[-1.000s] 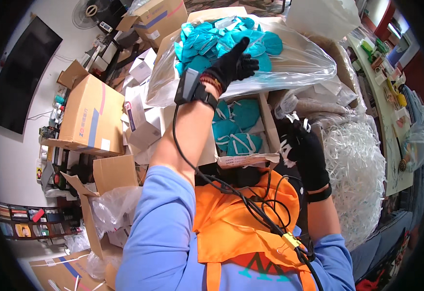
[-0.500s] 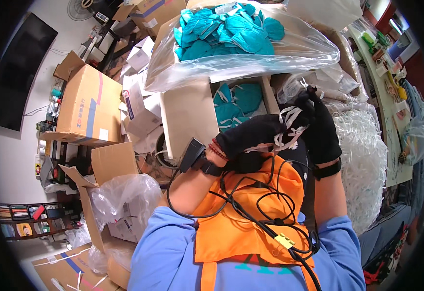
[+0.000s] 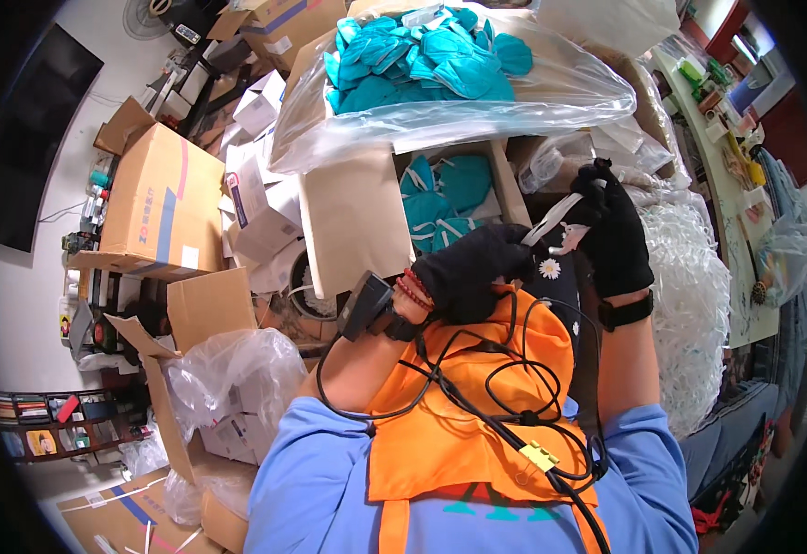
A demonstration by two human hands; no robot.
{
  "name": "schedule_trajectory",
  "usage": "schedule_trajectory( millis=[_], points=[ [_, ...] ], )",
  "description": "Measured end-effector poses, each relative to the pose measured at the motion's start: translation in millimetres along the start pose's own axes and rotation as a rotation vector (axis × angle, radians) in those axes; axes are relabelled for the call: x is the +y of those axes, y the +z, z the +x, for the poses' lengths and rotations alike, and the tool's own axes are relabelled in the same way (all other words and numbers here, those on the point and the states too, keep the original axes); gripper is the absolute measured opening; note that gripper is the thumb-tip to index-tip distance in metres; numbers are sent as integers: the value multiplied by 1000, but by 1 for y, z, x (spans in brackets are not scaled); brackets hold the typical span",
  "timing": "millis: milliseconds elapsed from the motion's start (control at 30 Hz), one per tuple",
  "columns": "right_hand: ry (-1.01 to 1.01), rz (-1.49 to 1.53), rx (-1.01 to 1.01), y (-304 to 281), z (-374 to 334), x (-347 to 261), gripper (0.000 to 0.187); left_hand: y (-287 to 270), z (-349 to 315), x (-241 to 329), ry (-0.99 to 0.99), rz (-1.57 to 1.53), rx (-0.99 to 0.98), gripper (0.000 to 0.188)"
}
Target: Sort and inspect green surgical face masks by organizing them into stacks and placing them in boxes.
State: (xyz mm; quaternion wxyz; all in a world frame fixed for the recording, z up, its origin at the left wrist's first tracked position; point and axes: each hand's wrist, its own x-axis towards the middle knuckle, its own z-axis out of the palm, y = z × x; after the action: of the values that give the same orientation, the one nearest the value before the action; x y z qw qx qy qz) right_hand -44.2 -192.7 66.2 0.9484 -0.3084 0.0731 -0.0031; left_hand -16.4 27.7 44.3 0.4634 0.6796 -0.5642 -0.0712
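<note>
Both my hands wear black gloves. Stretched between them are white elastic straps (image 3: 551, 218), one end up in my right hand (image 3: 618, 240), the other at the fingers of my left hand (image 3: 477, 263). My right fingers are closed around the straps; my left fingertips pinch their lower end. Just beyond the left hand is an open carton (image 3: 352, 222) holding teal face masks (image 3: 464, 183) with white straps. Farther off, a heap of teal cup-shaped masks (image 3: 454, 69) fills a larger box lined with clear plastic.
To the right lies a big pile of white straps (image 3: 685, 314) in clear plastic. Cardboard boxes (image 3: 158, 198) and white cartons (image 3: 265, 217) crowd the left. A black cable (image 3: 440, 379) loops over my orange apron (image 3: 477, 443). A cluttered table (image 3: 740, 212) runs along the far right.
The white straps were bunched in loose loops between my hands; now they are drawn out straighter. My left hand has moved slightly away from the right, uncovering a daisy print beneath.
</note>
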Motion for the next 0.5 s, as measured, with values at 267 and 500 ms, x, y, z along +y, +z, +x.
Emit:
schedule_trajectory(
  millis=[267, 500],
  points=[
    [-107, 31, 127, 14, -6, -3, 29, 18, -18, -18, -37, 326, 99, 15],
    [-135, -23, -212, -21, 0, -10, 33, 4, -9, -16, -269, -201, 468, 18]
  ],
)
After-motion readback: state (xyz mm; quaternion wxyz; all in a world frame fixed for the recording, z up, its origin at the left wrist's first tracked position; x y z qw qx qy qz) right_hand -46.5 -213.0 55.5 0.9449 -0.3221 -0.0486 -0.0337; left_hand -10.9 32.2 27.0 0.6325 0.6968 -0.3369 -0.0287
